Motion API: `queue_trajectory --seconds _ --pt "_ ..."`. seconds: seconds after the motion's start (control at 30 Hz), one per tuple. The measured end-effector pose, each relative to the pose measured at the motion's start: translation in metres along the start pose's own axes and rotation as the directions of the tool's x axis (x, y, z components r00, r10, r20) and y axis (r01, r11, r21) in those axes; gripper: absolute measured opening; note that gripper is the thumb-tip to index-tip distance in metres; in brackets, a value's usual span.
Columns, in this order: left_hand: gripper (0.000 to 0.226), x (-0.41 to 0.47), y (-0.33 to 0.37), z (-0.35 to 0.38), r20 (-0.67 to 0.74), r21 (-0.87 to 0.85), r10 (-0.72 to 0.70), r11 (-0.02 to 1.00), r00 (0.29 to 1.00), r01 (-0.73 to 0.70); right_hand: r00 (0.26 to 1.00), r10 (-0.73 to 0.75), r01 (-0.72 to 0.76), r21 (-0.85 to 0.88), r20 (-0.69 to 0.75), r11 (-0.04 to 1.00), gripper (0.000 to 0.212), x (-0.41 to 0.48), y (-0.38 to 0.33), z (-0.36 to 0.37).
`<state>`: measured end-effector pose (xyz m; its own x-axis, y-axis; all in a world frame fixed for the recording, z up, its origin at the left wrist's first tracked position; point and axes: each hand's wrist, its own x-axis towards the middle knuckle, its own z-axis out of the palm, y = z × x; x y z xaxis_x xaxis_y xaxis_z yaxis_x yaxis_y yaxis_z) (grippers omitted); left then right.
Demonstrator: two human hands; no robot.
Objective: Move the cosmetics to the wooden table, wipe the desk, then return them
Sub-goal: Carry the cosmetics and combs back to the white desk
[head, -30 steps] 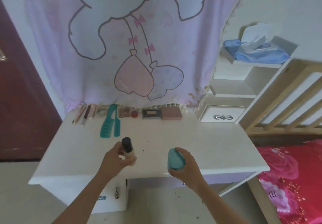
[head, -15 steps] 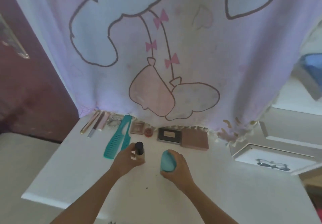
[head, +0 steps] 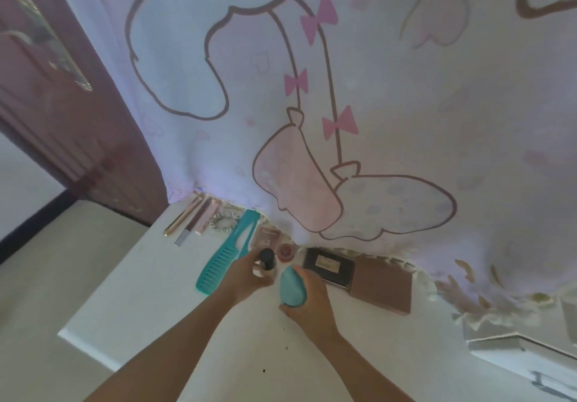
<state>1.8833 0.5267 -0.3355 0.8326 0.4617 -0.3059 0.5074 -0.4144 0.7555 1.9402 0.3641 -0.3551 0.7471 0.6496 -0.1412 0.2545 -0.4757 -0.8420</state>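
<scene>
My left hand (head: 242, 279) grips a small beige bottle with a black cap (head: 267, 262), held upright over the back of the white desk (head: 150, 301). Beside it, my right hand (head: 307, 300) holds a teal egg-shaped sponge case (head: 290, 287). Both hands are near the row of cosmetics along the desk's back edge: two teal combs (head: 228, 253), a small round red pot (head: 285, 251), a black compact (head: 329, 265) and a brown palette (head: 382, 286). Gold and pink tubes (head: 190, 220) lie at the back left.
A lilac cartoon-print cloth (head: 343, 104) hangs down to the desk's back edge. A dark red door (head: 62, 120) stands at the left. A white drawer box with a bow handle (head: 530, 367) sits at the desk's right. Beige floor shows at the lower left.
Both hands have carried the bottle and the teal case from the desk's front edge to its back, close to the row of cosmetics. The camera has moved in nearer.
</scene>
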Motion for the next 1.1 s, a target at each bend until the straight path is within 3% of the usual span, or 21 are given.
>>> queue_trajectory --seconds 0.23,0.4,0.57,0.8,0.93,1.03,1.1 --pt "0.04 0.005 0.0 0.002 -0.024 0.059 -0.007 0.998 1.0 0.009 0.998 -0.047 0.049 -0.095 0.03 0.994 0.074 0.013 -0.001 0.0" --pt "0.056 0.0 -0.004 0.001 -0.028 0.097 -0.017 0.995 0.999 0.019 0.997 -0.065 0.071 -0.304 0.028 0.95 0.078 0.016 -0.002 0.002" --pt "0.069 -0.016 -0.013 -0.005 -0.039 0.115 -0.054 0.992 0.998 0.058 0.999 0.006 0.016 -0.419 0.053 0.908 0.088 0.011 -0.001 -0.002" --pt "0.061 -0.048 -0.028 -0.009 -0.032 0.168 -0.08 0.982 0.996 0.084 0.998 0.061 -0.054 -0.556 -0.007 0.83 0.091 -0.017 -0.002 -0.012" --pt "0.053 -0.071 -0.029 -0.012 -0.083 0.289 0.025 0.957 0.996 0.0 0.996 0.087 -0.083 -0.593 -0.023 0.801 0.085 -0.042 -0.013 -0.011" --pt "0.051 -0.088 -0.03 -0.015 -0.137 0.459 0.209 0.88 0.968 -0.125 0.998 0.048 -0.068 -0.645 -0.049 0.761 0.079 -0.061 -0.02 -0.012" --pt "0.055 -0.106 -0.03 -0.017 -0.111 0.551 0.257 0.82 0.96 -0.156 0.998 0.038 -0.068 -0.67 -0.06 0.739 0.076 -0.077 -0.025 -0.01"
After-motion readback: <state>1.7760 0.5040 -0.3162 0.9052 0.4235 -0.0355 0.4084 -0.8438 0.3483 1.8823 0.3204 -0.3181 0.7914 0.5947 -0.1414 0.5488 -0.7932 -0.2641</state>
